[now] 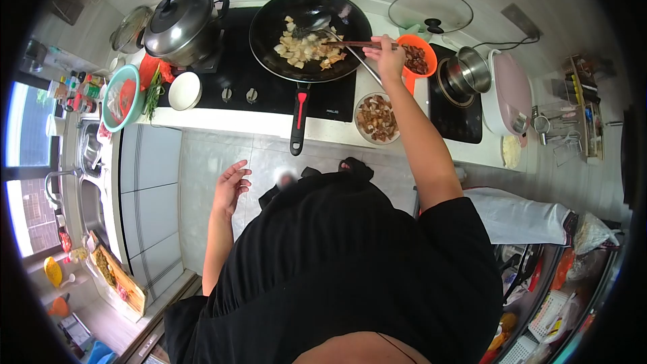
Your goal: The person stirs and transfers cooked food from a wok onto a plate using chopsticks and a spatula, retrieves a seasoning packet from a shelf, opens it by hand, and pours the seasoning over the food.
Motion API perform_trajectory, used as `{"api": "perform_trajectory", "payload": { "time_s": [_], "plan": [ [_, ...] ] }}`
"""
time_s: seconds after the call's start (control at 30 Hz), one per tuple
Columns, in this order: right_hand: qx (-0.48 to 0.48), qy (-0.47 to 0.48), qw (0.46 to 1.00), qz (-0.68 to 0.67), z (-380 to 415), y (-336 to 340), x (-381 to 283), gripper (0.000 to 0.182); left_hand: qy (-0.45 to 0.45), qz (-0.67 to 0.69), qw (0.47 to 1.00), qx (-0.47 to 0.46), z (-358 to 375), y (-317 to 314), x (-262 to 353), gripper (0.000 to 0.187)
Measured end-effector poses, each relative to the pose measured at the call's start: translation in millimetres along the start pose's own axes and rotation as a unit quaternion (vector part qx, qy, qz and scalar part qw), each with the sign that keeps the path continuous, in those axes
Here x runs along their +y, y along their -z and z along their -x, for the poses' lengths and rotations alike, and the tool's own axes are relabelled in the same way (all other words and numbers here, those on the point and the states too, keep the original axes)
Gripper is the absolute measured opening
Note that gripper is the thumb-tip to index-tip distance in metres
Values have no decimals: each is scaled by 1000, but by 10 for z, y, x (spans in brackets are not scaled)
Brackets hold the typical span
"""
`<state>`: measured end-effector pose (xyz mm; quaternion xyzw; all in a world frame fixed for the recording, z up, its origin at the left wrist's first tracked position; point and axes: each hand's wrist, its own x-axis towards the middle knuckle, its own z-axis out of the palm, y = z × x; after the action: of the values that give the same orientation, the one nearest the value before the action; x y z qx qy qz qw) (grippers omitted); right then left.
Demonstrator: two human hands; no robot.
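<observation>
My right hand (388, 62) grips a pair of dark chopsticks (357, 44) above the right side of the black wok (263, 50). The chopstick tips reach the pale, lightly browned food pieces (306, 50) in the wok. A metal utensil with a long handle (364, 64) leans in the wok, its far end among the food. Just right of my hand is an orange container (410, 42) with dark reddish-brown pieces. Below it sits a bowl (359, 128) of browned pieces. My left hand (232, 180) hangs in front of the counter, fingers apart, holding nothing.
The wok handle (298, 121) juts past the counter edge. Left are a lidded pot (180, 30), a white bowl (185, 91) and a teal basin (108, 111). Right are a steel pot (470, 69), a glass lid (431, 10) and a pinkish-white appliance (505, 91).
</observation>
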<state>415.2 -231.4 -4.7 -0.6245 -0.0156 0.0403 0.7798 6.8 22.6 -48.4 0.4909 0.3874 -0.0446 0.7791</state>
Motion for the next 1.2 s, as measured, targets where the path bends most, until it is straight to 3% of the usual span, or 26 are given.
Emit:
{"api": "perform_trajectory", "payload": {
  "time_s": [0.3,0.63,0.8,0.9,1.07,1.2],
  "plan": [
    [77,-81,981,-157,217,608,-349,30,11,-11,1000,1,12,-25,12,31],
    [136,-102,979,-111,1406,1947,-938,29,36,-29,999,13,-18,-91,16,30],
    [174,-116,976,-66,1742,2367,-634,31,45,-58,997,-8,-77,-187,117,31],
    [242,-84,967,0,1794,2208,-393,34,45,-78,996,-13,-122,-282,211,31],
    [223,-87,971,14,1592,2226,232,38,37,-91,995,-34,-181,-370,288,30],
    [215,-91,972,12,1433,2124,348,37,37,-85,995,-38,-168,-376,306,30]
  ]
}}
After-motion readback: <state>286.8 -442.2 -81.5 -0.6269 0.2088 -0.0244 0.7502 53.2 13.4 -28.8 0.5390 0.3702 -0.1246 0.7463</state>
